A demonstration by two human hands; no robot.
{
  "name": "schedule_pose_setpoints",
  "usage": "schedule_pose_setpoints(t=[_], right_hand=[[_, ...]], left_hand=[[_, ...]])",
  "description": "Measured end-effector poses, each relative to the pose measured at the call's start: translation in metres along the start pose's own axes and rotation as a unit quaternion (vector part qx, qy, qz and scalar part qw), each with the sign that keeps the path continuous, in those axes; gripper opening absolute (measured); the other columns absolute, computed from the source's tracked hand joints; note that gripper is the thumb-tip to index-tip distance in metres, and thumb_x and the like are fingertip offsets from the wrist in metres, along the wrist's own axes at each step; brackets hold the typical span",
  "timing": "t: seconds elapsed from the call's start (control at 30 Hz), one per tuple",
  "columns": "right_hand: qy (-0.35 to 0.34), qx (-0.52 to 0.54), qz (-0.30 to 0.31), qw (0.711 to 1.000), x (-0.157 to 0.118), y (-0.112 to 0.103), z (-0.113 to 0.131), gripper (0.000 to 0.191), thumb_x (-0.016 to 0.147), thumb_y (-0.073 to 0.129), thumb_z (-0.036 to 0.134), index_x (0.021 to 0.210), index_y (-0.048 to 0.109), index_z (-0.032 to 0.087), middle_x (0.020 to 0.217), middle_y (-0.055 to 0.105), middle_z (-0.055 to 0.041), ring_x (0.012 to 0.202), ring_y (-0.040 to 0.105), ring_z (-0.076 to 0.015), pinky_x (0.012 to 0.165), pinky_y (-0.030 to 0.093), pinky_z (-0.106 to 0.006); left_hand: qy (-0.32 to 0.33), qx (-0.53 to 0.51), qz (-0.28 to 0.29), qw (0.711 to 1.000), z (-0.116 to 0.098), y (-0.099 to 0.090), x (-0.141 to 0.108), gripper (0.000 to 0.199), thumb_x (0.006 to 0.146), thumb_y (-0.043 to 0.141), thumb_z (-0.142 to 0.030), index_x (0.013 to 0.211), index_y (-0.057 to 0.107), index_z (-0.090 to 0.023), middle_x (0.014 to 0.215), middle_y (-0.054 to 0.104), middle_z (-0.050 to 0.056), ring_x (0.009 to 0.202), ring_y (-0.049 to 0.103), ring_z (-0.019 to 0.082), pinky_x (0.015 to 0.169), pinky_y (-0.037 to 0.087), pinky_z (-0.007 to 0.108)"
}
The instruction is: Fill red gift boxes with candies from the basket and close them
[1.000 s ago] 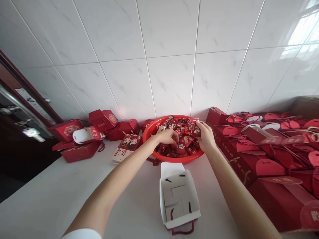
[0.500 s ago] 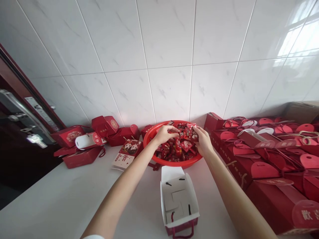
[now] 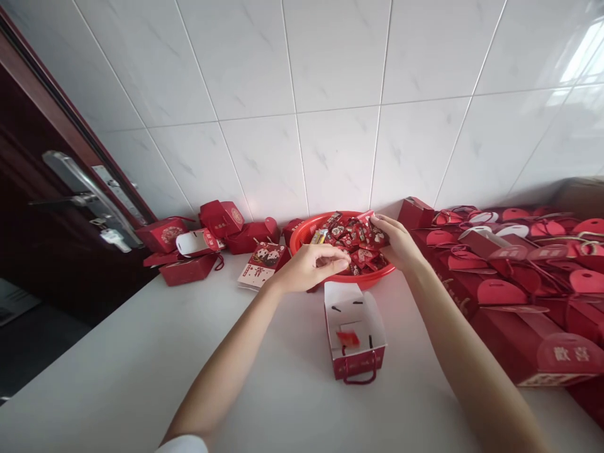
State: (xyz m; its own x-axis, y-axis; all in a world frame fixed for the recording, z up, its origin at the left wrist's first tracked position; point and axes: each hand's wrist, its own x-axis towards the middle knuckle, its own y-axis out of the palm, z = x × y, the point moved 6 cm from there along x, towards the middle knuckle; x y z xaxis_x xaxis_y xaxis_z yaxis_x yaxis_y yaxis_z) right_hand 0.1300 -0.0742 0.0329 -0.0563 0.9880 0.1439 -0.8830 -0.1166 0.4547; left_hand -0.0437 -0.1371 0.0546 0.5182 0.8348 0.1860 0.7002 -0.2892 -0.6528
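A red plastic basket (image 3: 343,282) holds many red-wrapped candies (image 3: 340,234). My right hand (image 3: 397,241) is closed on a red candy packet (image 3: 367,228) at the basket's right side. Over the front left rim hovers my left hand (image 3: 311,265), its fingers loosely bent and the thumb apart, with nothing visible in it. An open-topped red gift box (image 3: 361,363) with a white inside and a cord handle stands just in front of the basket. Inside that box is one small red-wrapped candy (image 3: 348,338), blurred by motion.
Rows of red gift boxes (image 3: 509,333) fill the right side of the white table (image 3: 264,384). More red boxes (image 3: 189,269) are heaped at the back left, beside a printed card stack (image 3: 262,264). Behind is a tiled wall (image 3: 340,151); a dark door (image 3: 51,220) stands at the left.
My left hand has come back from inside the basket to its front rim. A red candy now shows in the box. My right hand stays at the basket; the view has shifted.
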Motion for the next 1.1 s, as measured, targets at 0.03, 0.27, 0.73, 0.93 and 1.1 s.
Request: schedule_pose_setpoints(t=[0.03,0.27,0.73,0.93,1.1], right_hand=[[0.0,-0.013,0.023,1.0,-0.006,0.006,0.006,0.025,0.064,0.083,0.035,0.076,0.07,0.018,0.068,0.069,0.0005,0.068,0.068,-0.0177,0.063,0.056,-0.027],[0.019,-0.229,0.195,0.954,-0.054,0.033,0.039,0.024,0.074,0.079,0.04,0.083,0.073,0.018,0.068,0.065,0.0011,0.065,0.06,-0.0144,0.059,0.049,-0.023],[-0.037,-0.462,0.492,0.737,-0.102,0.075,0.022,0.025,0.095,0.054,0.027,0.093,0.078,0.02,0.068,0.067,0.0012,0.056,0.055,-0.0101,0.053,0.04,-0.02],[-0.092,-0.469,0.473,0.74,-0.1,0.08,0.022,0.028,0.091,0.057,0.022,0.069,0.075,0.022,0.057,0.063,0.0032,0.047,0.05,-0.0085,0.046,0.034,-0.019],[-0.063,-0.454,0.484,0.745,-0.102,0.079,0.023,0.023,0.089,0.061,0.024,0.072,0.077,0.022,0.057,0.065,0.0031,0.048,0.053,-0.0089,0.046,0.037,-0.018]], left_hand=[[0.004,0.023,-0.009,1.0,-0.002,-0.003,-0.005,0.031,0.093,0.06,-0.041,0.107,0.074,-0.017,0.109,0.074,0.006,0.092,0.065,0.019,0.083,0.051,0.032],[-0.064,0.139,0.116,0.981,0.002,-0.002,-0.032,0.034,0.09,0.063,-0.047,0.105,0.073,-0.019,0.085,0.072,0.002,0.078,0.065,0.017,0.069,0.046,0.025],[-0.077,0.109,0.276,0.952,0.003,0.014,-0.043,0.026,0.089,0.059,-0.032,0.11,0.071,-0.022,0.096,0.072,0.002,0.086,0.066,0.018,0.075,0.047,0.023],[-0.086,0.084,0.276,0.953,0.008,0.015,-0.042,0.03,0.089,0.061,-0.036,0.113,0.071,-0.021,0.104,0.073,0.004,0.095,0.067,0.019,0.077,0.049,0.022],[-0.086,0.072,0.27,0.956,0.01,0.014,-0.042,0.032,0.086,0.066,-0.038,0.113,0.072,-0.022,0.103,0.074,0.003,0.092,0.067,0.018,0.08,0.049,0.022]])
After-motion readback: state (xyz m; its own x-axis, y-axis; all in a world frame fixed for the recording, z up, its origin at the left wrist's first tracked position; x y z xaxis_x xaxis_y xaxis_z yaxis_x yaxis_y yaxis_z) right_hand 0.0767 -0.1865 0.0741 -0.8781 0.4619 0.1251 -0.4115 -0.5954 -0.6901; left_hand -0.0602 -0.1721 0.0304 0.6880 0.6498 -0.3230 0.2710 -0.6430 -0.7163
